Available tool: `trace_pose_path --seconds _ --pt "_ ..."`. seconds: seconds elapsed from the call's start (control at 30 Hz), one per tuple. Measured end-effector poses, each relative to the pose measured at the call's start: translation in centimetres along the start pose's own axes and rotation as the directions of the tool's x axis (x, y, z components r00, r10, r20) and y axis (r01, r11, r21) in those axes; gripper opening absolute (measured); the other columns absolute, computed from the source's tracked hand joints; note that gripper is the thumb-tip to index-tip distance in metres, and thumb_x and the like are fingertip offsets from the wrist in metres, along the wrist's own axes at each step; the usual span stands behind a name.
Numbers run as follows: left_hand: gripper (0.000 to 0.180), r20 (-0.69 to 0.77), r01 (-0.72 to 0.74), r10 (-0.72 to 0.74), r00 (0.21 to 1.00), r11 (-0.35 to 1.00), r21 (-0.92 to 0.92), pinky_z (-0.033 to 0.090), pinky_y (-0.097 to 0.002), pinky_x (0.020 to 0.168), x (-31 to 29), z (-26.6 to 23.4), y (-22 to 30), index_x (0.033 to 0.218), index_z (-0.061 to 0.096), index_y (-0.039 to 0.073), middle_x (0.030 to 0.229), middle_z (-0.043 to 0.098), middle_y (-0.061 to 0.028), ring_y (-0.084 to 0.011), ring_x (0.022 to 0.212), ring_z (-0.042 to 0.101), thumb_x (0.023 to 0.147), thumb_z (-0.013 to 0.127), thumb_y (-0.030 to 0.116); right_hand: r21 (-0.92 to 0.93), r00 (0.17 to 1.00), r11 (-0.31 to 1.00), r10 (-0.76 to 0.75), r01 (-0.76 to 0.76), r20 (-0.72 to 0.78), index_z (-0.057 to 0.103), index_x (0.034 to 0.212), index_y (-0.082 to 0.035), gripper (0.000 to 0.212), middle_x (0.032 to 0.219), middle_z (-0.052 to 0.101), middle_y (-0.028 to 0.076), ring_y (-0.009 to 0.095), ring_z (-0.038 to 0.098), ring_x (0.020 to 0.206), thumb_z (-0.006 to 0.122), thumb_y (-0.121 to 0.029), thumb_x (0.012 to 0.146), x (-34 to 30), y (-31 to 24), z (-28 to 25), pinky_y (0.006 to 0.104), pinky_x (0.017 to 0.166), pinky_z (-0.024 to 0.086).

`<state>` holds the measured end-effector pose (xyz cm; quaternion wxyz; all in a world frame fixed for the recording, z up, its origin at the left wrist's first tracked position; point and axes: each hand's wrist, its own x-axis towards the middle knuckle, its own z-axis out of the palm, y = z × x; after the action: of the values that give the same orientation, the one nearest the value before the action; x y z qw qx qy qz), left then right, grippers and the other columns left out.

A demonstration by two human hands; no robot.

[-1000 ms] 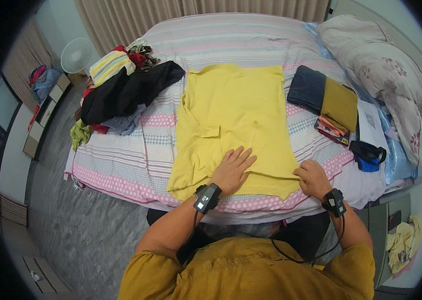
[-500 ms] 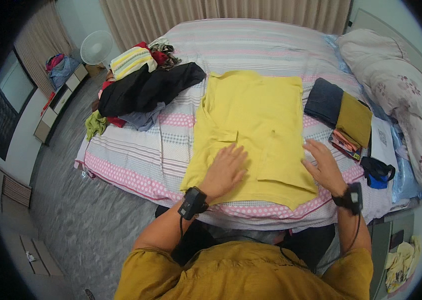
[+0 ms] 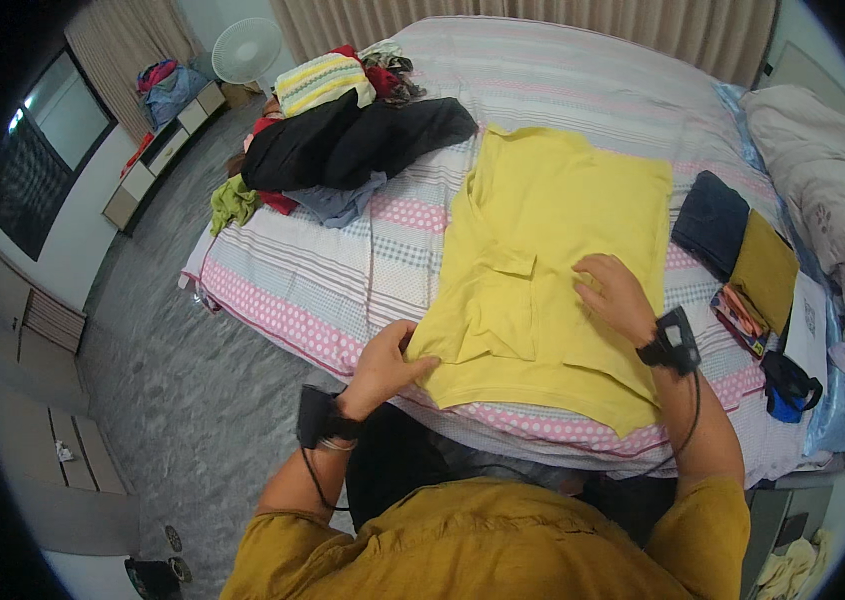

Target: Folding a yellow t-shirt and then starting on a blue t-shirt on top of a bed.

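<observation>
Passage: pink-dotted striped bedspread (image 3: 405, 262) between flat yellow fabric shirt (image 3: 573, 210) and heaped black cloth (image 3: 343, 148); obstruction, right: folded dark-blue denim (image 3: 711, 222).

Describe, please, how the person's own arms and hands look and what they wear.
The left hand and right hand are without gloves. On each side is a black, boxy wrist device with a black strap and thin dark cable. The mustard-yellow sleeves are short.

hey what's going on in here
A person's left hand is at the near left edge of a yellow garment spread on a bed. The right hand is on or just above its right half. A loose heap of clothes lies left, folded clothes right.
</observation>
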<state>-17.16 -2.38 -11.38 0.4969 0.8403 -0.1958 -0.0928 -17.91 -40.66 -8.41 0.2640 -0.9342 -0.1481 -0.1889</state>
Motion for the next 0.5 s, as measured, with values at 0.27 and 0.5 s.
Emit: trace_pose_path --seconds 0.27,0.5 --pt "0.048 0.068 0.067 -0.077 0.995 0.987 0.143 0.050 -0.0403 0.078 -0.2 -0.4 1.5 0.114 0.054 0.004 0.096 0.066 -0.0172 -0.0361 0.091 0.064 0.074 0.075 0.020 0.169 0.976 0.965 0.184 -0.202 0.115 0.068 0.087 0.000 0.033 0.081 0.068 0.015 0.033 0.064 0.079 0.071 -0.031 0.077 10.6 -2.5 9.0 0.0407 0.074 0.050" --pt "0.042 0.128 0.103 -0.117 0.985 0.988 0.113 0.050 -0.0350 0.078 -1.8 -0.8 2.5 0.117 0.052 0.000 0.097 0.064 -0.0177 -0.0255 0.090 0.066 0.082 0.071 0.010 0.253 0.977 0.946 0.174 -0.202 0.127 0.067 0.087 0.000 0.034 0.078 0.067 0.017 0.030 0.065 0.073 0.071 -0.032 0.078 16.5 -2.8 14.1 0.0402 0.067 0.049"
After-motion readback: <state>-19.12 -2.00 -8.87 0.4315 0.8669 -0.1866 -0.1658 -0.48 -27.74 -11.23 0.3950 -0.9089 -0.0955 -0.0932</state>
